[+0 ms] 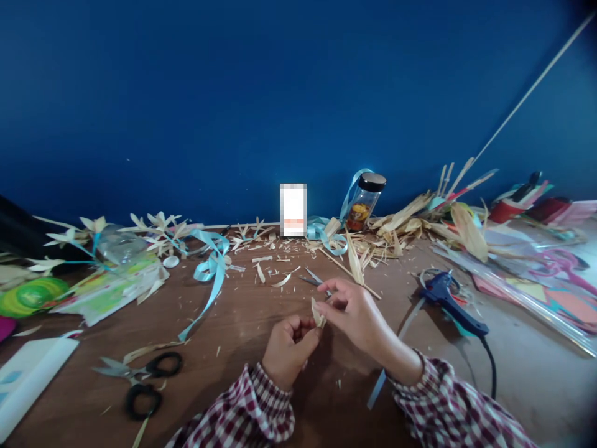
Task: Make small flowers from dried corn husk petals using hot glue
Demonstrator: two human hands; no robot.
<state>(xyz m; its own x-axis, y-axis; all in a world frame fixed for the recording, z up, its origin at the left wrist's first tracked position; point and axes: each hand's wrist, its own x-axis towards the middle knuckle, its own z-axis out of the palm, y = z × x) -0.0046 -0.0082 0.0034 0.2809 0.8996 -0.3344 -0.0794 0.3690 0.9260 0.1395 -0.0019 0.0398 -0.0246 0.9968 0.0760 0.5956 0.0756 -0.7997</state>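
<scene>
Both my hands meet over the middle of the brown table, around a small pale piece of corn husk (318,313). My left hand (290,347) is closed, pinching the husk's lower end between thumb and fingers. From the right, my right hand (361,316) reaches over with its thumb and a finger at the husk's upper edge, its upper fingers partly stretched out. A pair of small scissors (313,279) lies just behind my right hand, which partly covers it. Black-handled scissors (140,376) rest open to the left of my left hand.
A blue glue gun (452,302) with a black cord lies to the right. Light-blue ribbon (212,267), husk flowers (161,230) and a green tape roll (35,297) are at left. Behind stand a black-lidded jar (365,202) and heaped dry husks (401,221) against the blue wall.
</scene>
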